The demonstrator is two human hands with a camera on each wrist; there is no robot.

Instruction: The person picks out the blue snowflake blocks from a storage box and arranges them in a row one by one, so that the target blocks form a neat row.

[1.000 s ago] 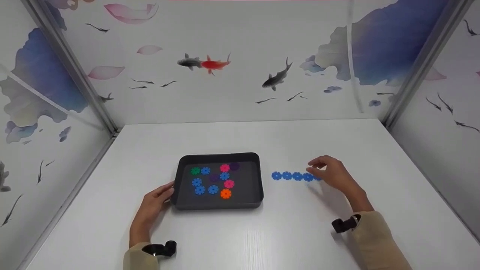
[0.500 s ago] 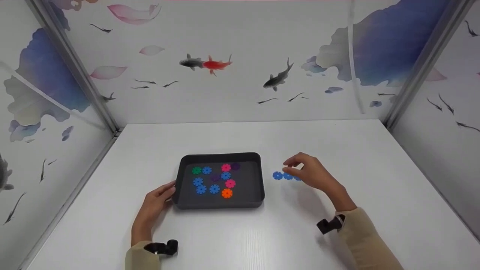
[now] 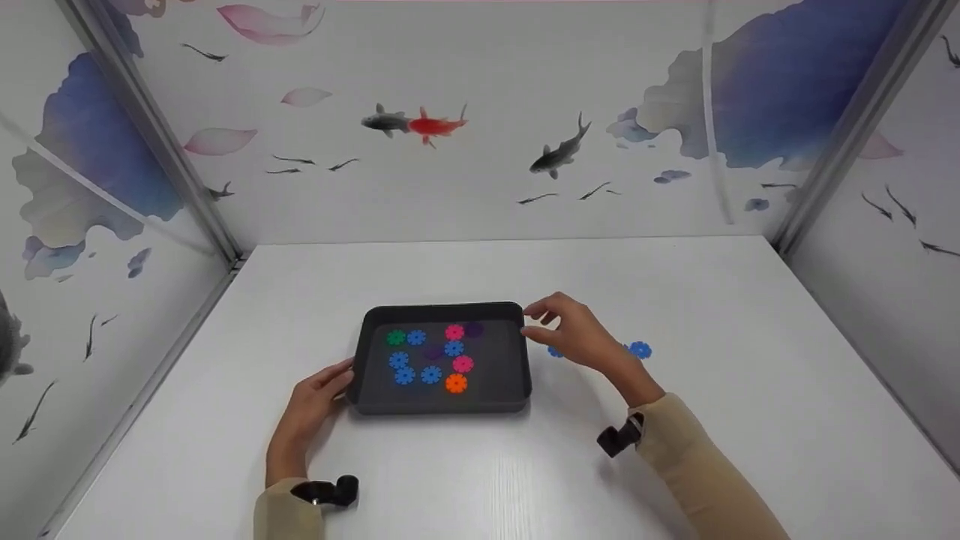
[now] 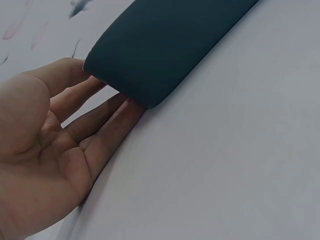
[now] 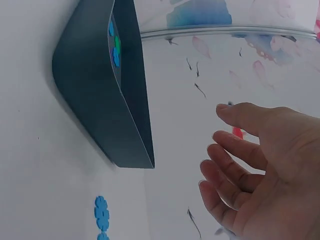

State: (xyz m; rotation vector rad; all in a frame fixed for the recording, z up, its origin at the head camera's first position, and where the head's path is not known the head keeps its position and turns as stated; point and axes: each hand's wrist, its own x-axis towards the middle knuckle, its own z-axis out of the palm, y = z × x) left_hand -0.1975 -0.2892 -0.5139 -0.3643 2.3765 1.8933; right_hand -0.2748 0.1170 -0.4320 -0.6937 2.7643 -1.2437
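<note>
A dark grey tray (image 3: pixel 442 409) lies on the table, holding loose notched flower-shaped discs: several blue discs (image 3: pixel 430 374), a green disc (image 3: pixel 395 337), an orange disc (image 3: pixel 456 383), pink discs (image 3: pixel 463 364) and dim purple discs (image 3: pixel 474 329). My left hand (image 3: pixel 311 405) holds the tray's left side; in the left wrist view its fingertips pass behind the tray's edge (image 4: pixel 160 55). By the tray's right rim hovers my right hand (image 3: pixel 574 334), fingers apart, nothing between them. Beneath it runs a row of joined blue discs (image 3: pixel 640 349), its middle hidden; one end (image 5: pixel 101 213) shows in the right wrist view.
The white tabletop (image 3: pixel 480 472) extends around the tray. Printed panels with fish and petals stand at the back (image 3: pixel 480 187) and both sides. Black wrist cameras (image 3: pixel 619 439) sit at the sleeve cuffs.
My right hand has moved left along the row of joined blue discs, from its right end to the tray's right rim. My left hand stays on the tray.
</note>
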